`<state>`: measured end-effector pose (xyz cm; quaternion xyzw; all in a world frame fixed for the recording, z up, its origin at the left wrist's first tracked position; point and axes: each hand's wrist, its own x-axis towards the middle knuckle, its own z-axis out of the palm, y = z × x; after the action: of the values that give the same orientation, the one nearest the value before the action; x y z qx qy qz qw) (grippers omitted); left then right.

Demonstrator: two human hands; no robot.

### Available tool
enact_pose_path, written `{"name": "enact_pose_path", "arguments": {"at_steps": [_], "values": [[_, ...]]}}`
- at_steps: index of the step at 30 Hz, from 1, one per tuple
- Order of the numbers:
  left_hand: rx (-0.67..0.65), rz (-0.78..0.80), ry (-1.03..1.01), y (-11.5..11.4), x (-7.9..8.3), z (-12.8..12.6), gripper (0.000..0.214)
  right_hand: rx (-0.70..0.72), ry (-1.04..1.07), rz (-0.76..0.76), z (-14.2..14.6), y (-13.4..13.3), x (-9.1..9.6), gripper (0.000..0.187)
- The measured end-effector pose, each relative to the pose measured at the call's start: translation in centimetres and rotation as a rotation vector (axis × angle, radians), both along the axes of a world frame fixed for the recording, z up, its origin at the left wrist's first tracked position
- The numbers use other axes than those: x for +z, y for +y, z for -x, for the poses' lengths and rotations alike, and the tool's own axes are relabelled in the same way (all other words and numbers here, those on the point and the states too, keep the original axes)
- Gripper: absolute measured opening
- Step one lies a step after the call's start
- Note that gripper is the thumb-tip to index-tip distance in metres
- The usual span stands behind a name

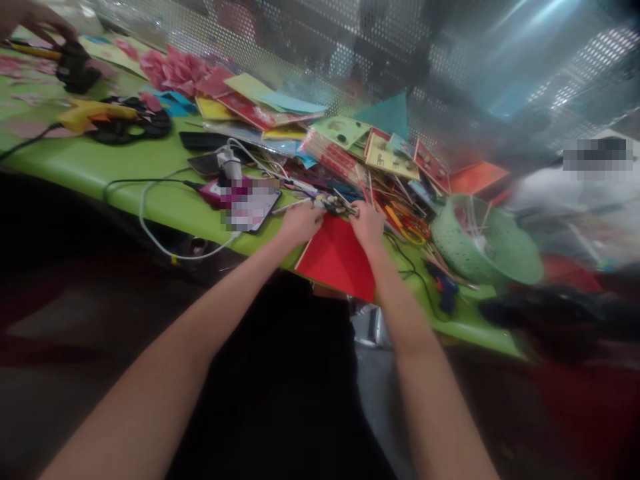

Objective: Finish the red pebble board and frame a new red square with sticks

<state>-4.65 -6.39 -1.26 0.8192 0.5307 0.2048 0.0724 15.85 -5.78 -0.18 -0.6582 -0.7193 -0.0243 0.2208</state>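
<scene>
Both my arms reach out over a green table [100, 167]. My left hand [301, 222] and my right hand [367, 223] are closed, close together, at the far edge of a red sheet of paper [340, 260] lying on the table's front edge. Between them they pinch a small dark cluster of decorative bits [339, 205], too blurred to name. A thin stick runs from it toward the left hand.
A phone [247, 207] with a white cable lies left of my hands. Behind are stacked coloured cards [345, 150], sticks, orange scissors [407, 230], a green perforated basket [485, 243], pink paper flowers [175, 70], a yellow glue gun [93, 115]. Another person's hand [30, 23] works far left.
</scene>
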Motion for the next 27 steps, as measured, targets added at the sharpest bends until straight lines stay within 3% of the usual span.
{"name": "enact_pose_path", "arguments": {"at_steps": [3,5,10,13,18,20,23,27], "values": [[0.012,0.008,-0.012,-0.1,0.0,0.0,0.04,0.212,-0.023,-0.013,0.4,-0.4,0.0,0.036],[0.015,0.008,-0.03,-0.1,-0.1,0.0,0.039,0.28,-0.054,-0.001,0.8,-0.5,-0.4,0.037],[0.018,-0.01,-0.054,0.4,-0.7,0.0,0.037,0.183,0.038,-0.011,0.5,0.1,-1.4,0.037],[0.002,-0.013,-0.079,0.6,-1.0,0.1,0.037,0.236,0.327,-0.014,-0.7,0.4,-1.5,0.031],[0.016,-0.065,-0.255,0.3,-0.5,0.3,0.035,0.297,1.15,0.152,-2.3,-0.4,-0.5,0.016],[-0.001,-0.091,-0.34,0.2,0.1,0.1,0.032,0.317,1.373,0.202,-2.7,-0.9,0.0,0.013],[-0.11,-0.086,-0.475,0.6,1.1,-0.9,0.028,0.366,1.558,0.234,-2.8,-1.4,0.5,0.009],[-0.276,0.048,-0.616,1.4,1.9,-3.1,0.028,0.41,1.611,0.239,-2.5,-1.6,0.7,0.008]]}}
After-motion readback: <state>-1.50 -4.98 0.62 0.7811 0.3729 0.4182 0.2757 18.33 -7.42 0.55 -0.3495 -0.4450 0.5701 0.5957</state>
